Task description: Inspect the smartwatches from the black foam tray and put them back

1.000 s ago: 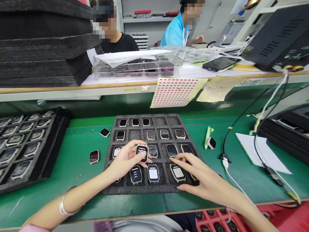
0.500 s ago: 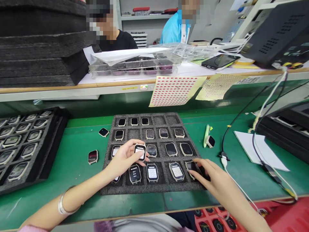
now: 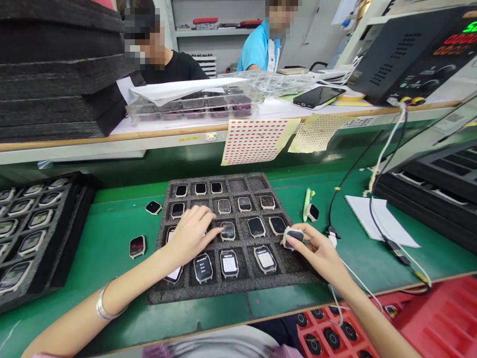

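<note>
A dark foam tray (image 3: pixel 234 290) holds several smartwatches in its square pockets, some with lit white screens. My right hand (image 3: pixel 316 248) pinches a smartwatch (image 3: pixel 294 237) by its edges, raised above the tray's right side. Over the left-middle pockets spreads my left hand (image 3: pixel 192 233), its thumb apart from the fingers and its tip at the edge of a dark-screened watch (image 3: pixel 228 231). What lies under its palm and fingers is hidden. A watch with a lit list on its screen (image 3: pixel 203 267) sits in the front row, beside another with a white screen (image 3: pixel 229 262).
Loose watches (image 3: pixel 137 246) lie left of the tray; one more (image 3: pixel 312 212) is by a green pen (image 3: pixel 306 204). Cables (image 3: pixel 331 233) and white paper (image 3: pixel 380 219) lie right. Another filled tray (image 3: pixel 70 233) stands left. Two people sit beyond the shelf (image 3: pixel 160 138).
My right hand has lifted the smartwatch out of the front-right pocket. The watch that was in my left hand no longer shows; that hand has turned palm down over the tray.
</note>
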The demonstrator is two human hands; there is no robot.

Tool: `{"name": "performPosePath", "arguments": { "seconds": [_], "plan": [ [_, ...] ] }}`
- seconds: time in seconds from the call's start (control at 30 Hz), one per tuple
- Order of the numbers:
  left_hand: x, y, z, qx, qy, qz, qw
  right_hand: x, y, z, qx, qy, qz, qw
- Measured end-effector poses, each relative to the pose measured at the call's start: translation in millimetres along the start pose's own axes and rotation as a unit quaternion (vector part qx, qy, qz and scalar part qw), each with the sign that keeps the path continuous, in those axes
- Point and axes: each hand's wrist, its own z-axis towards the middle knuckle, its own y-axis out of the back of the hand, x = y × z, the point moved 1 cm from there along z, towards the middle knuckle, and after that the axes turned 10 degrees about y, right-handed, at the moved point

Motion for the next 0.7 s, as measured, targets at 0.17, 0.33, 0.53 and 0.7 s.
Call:
{"name": "performPosePath", "arguments": {
  "seconds": [0.17,0.33,0.53,0.7],
  "plan": [
    [-32.4,-26.5,19.0,0.059,0.049,0.011,0.997,3.1,-10.7,-12.2,-0.047,-0.001,-0.066,0.997],
    [-36.1,-42.2,21.4,0.049,0.038,-0.010,0.998,18.7,-7.9,-26.9,-0.056,0.007,-0.069,0.996],
    [-26.5,-44.3,23.2,0.136,0.101,-0.292,0.941,27.8,-0.4,-24.8,-0.069,0.005,0.068,0.995],
    [-30.5,-34.6,24.0,0.115,0.251,-0.566,0.777,44.0,3.8,5.3,-0.001,0.004,0.273,0.962]
  ]
}}
